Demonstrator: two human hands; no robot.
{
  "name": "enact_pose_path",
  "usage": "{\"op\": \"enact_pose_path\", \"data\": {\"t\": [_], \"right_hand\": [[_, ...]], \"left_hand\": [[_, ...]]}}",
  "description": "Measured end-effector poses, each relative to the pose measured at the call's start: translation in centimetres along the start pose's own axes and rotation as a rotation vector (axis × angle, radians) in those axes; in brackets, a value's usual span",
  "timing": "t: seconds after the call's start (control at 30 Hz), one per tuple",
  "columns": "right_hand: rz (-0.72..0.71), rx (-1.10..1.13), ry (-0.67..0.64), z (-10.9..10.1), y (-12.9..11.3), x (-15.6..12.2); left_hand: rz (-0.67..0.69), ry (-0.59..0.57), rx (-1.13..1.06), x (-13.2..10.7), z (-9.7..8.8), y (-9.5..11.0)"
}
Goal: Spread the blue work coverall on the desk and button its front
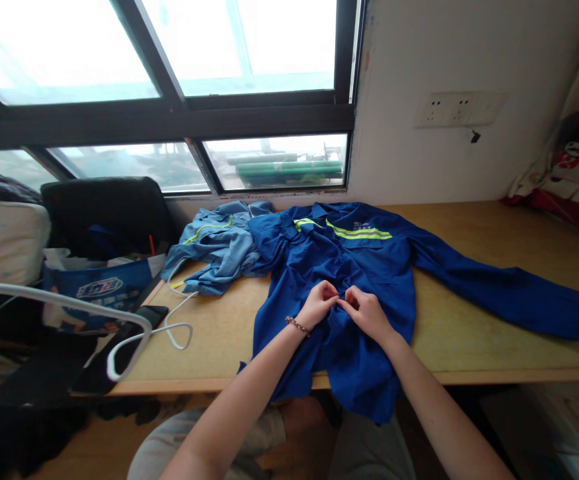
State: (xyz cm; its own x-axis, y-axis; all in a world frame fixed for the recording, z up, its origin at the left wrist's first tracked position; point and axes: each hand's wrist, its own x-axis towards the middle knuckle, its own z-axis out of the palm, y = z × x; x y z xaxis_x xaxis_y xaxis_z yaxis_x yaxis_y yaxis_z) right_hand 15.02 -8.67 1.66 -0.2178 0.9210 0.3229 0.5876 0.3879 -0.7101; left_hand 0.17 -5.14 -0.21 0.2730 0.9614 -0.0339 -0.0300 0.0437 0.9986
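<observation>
A dark blue work jacket (384, 273) with yellow reflective stripes lies spread over the wooden table (489, 340). Its lower hem hangs past the front edge, and one sleeve stretches out to the right. At the middle of the jacket front, my left hand (319, 301) and my right hand (366, 312) meet with fingertips pinched on the cloth. Whether a button lies between the fingers is hidden. A beaded bracelet (298, 326) circles my left wrist.
A crumpled light blue garment (224, 247) lies on the table left of the jacket. A white cable (182, 340) loops over the left edge. Beyond it stand a blue printed bag (102, 290) and a black chair (106, 213). Windows and a wall with sockets (462, 109) border the table's back.
</observation>
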Motion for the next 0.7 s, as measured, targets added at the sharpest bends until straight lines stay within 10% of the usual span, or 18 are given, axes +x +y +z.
{"op": "enact_pose_path", "data": {"t": [0.4,0.7], "right_hand": [[0.056,-0.019,0.010,0.4,0.7,0.2],[0.488,0.711,-0.121,0.6,1.9,0.5]], "left_hand": [[0.065,-0.070,-0.003,-0.2,0.2,0.2],[0.195,-0.163,0.156,-1.2,0.6,1.2]]}}
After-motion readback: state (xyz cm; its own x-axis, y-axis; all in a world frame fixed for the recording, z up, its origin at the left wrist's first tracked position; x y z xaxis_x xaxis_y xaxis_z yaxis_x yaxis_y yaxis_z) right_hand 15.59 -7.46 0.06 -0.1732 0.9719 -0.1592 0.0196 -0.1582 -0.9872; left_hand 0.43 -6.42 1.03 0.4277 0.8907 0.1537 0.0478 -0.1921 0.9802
